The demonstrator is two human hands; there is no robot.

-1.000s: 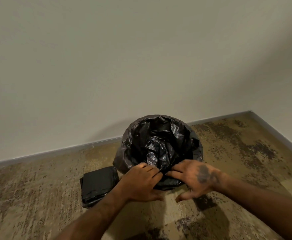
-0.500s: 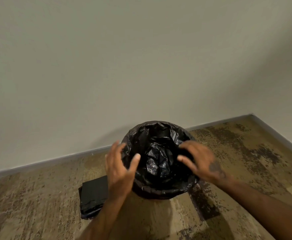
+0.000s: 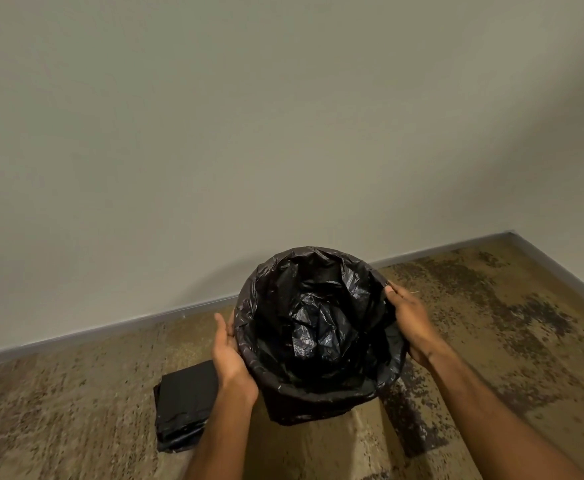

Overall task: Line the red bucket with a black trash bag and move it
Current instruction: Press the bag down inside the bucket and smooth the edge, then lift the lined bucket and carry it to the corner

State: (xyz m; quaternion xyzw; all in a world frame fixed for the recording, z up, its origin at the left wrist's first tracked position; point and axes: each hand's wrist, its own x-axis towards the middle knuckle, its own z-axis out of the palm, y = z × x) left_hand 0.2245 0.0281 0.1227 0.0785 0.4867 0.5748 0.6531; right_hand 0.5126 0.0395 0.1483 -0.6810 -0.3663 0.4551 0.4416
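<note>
Head view shows the bucket (image 3: 318,407) standing on the carpet near the wall, close to a corner of the room, and so fully wrapped in the black trash bag (image 3: 313,327) that none of its red shows; the film is folded over the rim all round and hangs down the outside, with crumpled slack lying in the bottom. The left hand (image 3: 230,355) is pressed flat against the left side of the wrapped bucket, fingers reaching round the far side, and the right hand (image 3: 410,323) cups the right side just under the rim, thumb on the folded edge. Both hands clasp the bucket through the plastic, neither one pinching the film. The lining looks done, so the step in hand seems to be taking hold for the move. Lifting would call for an even squeeze from both sides, since the slick bag could slide on the bucket wall or pull off the rim. A folded stack of spare bags (image 3: 185,407) lies on the carpet (image 3: 76,410) just left of the bucket, behind the left forearm. The wall (image 3: 283,133) beyond is bare.
</note>
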